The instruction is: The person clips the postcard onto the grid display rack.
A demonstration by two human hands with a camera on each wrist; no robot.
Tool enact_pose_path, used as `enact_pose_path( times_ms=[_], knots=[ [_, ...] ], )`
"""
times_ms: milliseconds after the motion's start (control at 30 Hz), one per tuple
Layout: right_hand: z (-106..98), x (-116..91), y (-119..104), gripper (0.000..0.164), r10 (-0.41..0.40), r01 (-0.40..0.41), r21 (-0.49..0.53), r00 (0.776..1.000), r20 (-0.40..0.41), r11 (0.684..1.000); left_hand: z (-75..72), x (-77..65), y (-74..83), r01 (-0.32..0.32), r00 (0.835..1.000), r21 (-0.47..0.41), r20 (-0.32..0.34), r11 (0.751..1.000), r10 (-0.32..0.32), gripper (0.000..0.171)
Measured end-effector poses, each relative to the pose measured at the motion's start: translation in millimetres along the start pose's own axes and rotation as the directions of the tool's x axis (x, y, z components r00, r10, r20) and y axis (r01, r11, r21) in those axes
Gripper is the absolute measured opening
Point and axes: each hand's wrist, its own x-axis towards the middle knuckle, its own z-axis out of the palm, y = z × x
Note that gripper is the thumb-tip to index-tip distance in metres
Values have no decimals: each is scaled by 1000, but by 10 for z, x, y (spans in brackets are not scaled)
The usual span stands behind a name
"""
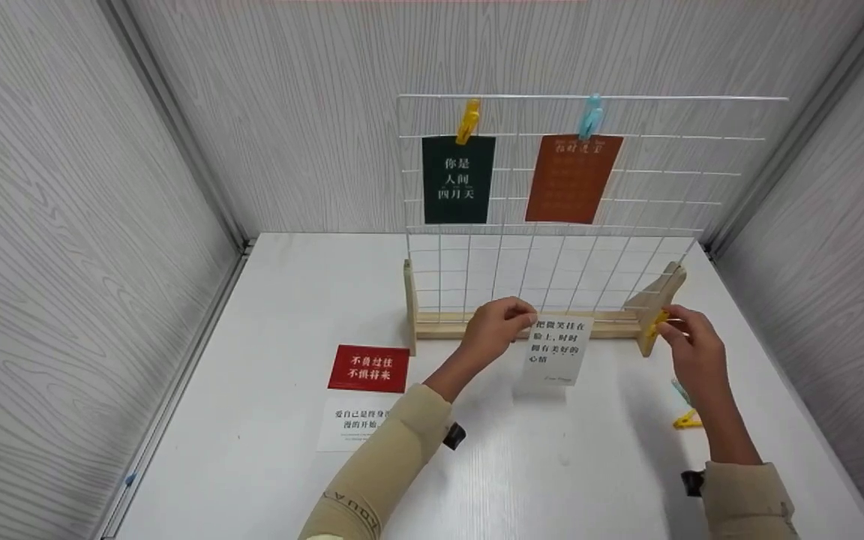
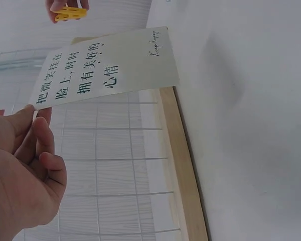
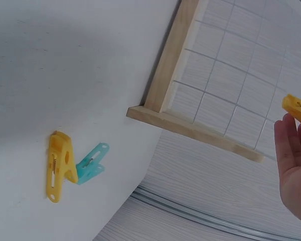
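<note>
My left hand [image 1: 497,328] pinches a white card [image 1: 558,351] with dark writing by its upper left corner, holding it up in front of the wire grid. In the left wrist view the card [image 2: 115,70] hangs from thumb and fingertips. My right hand [image 1: 694,352] holds a yellow clothespin [image 1: 657,322] between thumb and fingers, beside the rack's right wooden foot. The right wrist view shows that clothespin [image 3: 298,109] at the fingertips. Behind the card stands the white wire grid rack [image 1: 589,96], with a dark green card [image 1: 458,206] and an orange-red card [image 1: 571,187] clipped near its top.
A yellow clip [image 1: 471,120] and a blue clip [image 1: 590,118] grip the hung cards. On the table lie a red card [image 1: 369,369] and another white card [image 1: 349,431] at left. Another yellow clothespin [image 3: 54,165] and a teal one [image 3: 93,163] lie at right.
</note>
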Motion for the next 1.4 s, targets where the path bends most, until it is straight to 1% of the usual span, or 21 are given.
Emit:
enact_pose_path(
  times_ms=[200, 300, 367, 433, 533, 700, 867, 1033, 1167, 1267, 1400],
  knots=[
    [-63, 45, -142, 46, -68, 70, 32, 997, -46, 997, 13, 111, 169, -18, 1000, 7, -9, 1000, 18, 10],
    [-98, 76, -208, 46, -100, 102, 24, 993, -67, 995, 19, 152, 264, -27, 1000, 6, -5, 1000, 27, 10],
    [-122, 97, -249, 46, -110, 112, 19, 991, -75, 994, 24, 181, 328, -34, 999, 24, -8, 999, 34, 10],
    [-148, 114, -291, 46, -111, 112, 13, 991, -81, 994, 33, 216, 387, -41, 999, 39, -15, 998, 41, 9],
    [-195, 138, -352, 45, -90, 90, 5, 993, -80, 996, 48, 277, 457, -56, 998, 50, -22, 997, 57, 9],
    [-266, 184, -420, 44, -75, 76, 11, 994, -79, 997, 72, 358, 553, -82, 996, 46, -26, 996, 83, 10],
    [-344, 233, -475, 44, -107, 108, 10, 990, -90, 994, 94, 418, 666, -102, 994, 78, -36, 992, 105, 11],
    [-416, 281, -531, 42, -141, 141, -8, 983, -118, 990, 103, 473, 798, -124, 991, 94, -43, 988, 129, 11],
    [-478, 314, -557, 42, -139, 137, -22, 982, -130, 990, 97, 520, 895, -132, 989, 106, -50, 986, 138, 11],
    [-520, 335, -576, 44, -130, 128, -28, 983, -132, 991, 91, 545, 962, -131, 990, 100, -48, 986, 136, 12],
    [-573, 361, -623, 47, -152, 148, -35, 977, -148, 988, 89, 582, 1045, -132, 990, 91, -43, 987, 136, 12]
  ],
)
